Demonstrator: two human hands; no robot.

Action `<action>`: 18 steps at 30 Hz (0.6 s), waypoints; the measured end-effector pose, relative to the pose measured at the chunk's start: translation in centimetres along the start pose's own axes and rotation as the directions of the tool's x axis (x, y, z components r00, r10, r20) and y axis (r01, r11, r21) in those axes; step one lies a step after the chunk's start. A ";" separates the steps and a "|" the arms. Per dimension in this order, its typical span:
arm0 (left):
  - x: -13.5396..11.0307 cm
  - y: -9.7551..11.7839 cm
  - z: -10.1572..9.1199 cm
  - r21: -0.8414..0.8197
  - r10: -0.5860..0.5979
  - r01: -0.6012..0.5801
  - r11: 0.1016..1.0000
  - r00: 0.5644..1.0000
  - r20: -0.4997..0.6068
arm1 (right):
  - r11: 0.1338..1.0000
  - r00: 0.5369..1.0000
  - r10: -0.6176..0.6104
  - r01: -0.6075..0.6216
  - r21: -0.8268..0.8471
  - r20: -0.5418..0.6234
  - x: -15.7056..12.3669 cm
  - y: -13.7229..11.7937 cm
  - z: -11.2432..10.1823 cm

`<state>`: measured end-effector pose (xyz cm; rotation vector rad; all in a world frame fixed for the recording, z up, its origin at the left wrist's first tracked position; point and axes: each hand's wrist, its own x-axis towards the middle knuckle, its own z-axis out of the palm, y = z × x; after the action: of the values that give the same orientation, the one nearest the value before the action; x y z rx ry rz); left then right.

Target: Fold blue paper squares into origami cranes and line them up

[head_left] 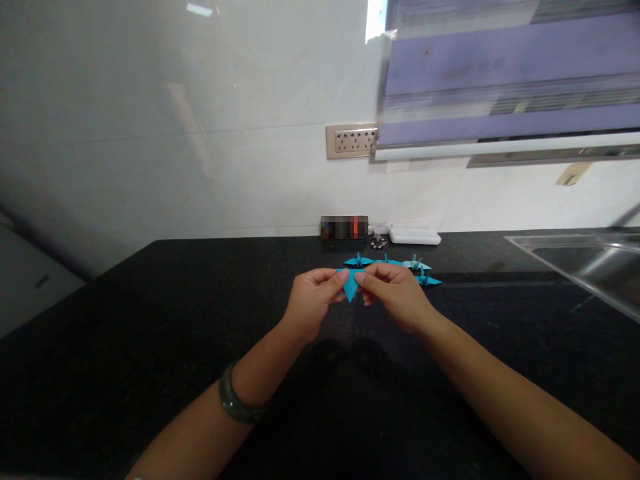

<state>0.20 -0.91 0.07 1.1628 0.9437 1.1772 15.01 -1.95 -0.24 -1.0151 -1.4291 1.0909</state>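
A socket panel (351, 141) on the pale wall (240, 180) sits beside a purple blind (500, 73); below, a dark box (343, 228) (its front pixelated) stands near a white object (415, 235), perhaps a case; a metal sink (595, 263) is set into the black bench (175, 313).

The folded piece (351, 285) is smooth, matt paper, like the origami cranes (359, 261) toward the back edge of the countertop (150, 347). That countertop looks like polished stone, with a shiny metal sink (610, 263) near its right edge; the wall tiles (250, 180) are glossy, the bangle (231, 400) glassy-smooth.
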 end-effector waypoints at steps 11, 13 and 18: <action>0.0 -0.3 0.0 -0.079 0.001 0.000 0.997 1.000 0.015 | 0.987 0.997 0.083 -0.083 0.136 0.007 -0.1 -0.2 0.4; 0.0 -0.2 0.0 -0.073 -0.003 0.005 0.997 0.999 0.032 | 0.988 0.997 0.079 -0.080 0.134 0.008 -0.1 -0.2 0.3; 0.0 -0.1 -0.1 -0.056 0.005 -0.003 0.998 0.999 0.039 | 0.988 0.997 0.074 -0.075 0.137 0.018 0.0 -0.1 0.1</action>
<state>0.11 -0.89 -0.09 1.1391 0.8739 1.1728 14.89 -2.01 -0.19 -0.9705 -1.3156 1.2350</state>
